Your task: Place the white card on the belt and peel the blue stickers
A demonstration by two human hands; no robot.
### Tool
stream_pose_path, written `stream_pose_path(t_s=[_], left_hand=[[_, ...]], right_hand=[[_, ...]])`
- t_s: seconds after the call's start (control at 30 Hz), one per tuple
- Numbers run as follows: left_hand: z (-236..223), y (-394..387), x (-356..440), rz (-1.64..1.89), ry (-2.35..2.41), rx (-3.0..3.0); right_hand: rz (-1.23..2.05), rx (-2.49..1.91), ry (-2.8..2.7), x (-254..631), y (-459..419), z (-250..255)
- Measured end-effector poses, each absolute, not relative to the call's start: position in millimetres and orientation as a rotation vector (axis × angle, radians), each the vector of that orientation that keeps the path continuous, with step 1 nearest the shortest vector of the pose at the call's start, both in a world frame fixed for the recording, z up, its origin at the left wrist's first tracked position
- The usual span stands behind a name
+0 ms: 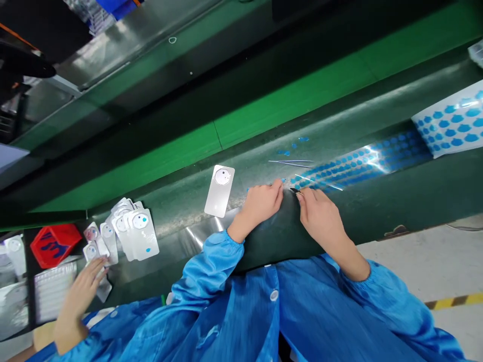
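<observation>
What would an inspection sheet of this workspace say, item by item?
Surface: green benchtop, shiny in places.
Job's things: blue-dotted film strip beside both hands; silver panel with a round white area, lying alone.
Clutter: loose blue pieces near metal tweezers; panel pile and red hexagonal bin at left.
Hands: left hand pinched near the strip's end, contents unclear; right hand holds a dark pointed tool.
Cables: thin cable-like line on the floor, far right.
Surroundings: co-worker's hand over smaller panels; yellow-black floor tape at right.

no legible text or numbers
</observation>
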State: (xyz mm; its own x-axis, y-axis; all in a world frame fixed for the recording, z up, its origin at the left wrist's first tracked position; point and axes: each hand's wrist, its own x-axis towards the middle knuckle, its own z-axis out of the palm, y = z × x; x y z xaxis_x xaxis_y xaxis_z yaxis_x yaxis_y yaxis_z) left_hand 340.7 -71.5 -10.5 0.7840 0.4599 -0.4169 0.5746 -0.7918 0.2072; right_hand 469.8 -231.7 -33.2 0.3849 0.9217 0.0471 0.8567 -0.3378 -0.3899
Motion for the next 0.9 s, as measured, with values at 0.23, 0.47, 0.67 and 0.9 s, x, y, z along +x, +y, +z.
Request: stream_pose_path(t_s=[0.23, 0.47, 0.67, 0.9], left_hand=[[-1, -72, 343, -0.563, 0.836, 2.563], [-18, -72, 335, -0.414, 0.813, 2.609], [-38, -78, 328, -0.274, 0.742, 2.658], [-54, -84, 324, -0.181, 0.557, 2.680]], right_hand=[[0.415, -2.213, -1.433, 481, -231, -36], [0.582, -2.311, -1.455, 488, -219, -50], [0.506, -2.383, -1.539, 481, -218, -45], [0.424, -2.540, -1.516, 465, -216, -44]])
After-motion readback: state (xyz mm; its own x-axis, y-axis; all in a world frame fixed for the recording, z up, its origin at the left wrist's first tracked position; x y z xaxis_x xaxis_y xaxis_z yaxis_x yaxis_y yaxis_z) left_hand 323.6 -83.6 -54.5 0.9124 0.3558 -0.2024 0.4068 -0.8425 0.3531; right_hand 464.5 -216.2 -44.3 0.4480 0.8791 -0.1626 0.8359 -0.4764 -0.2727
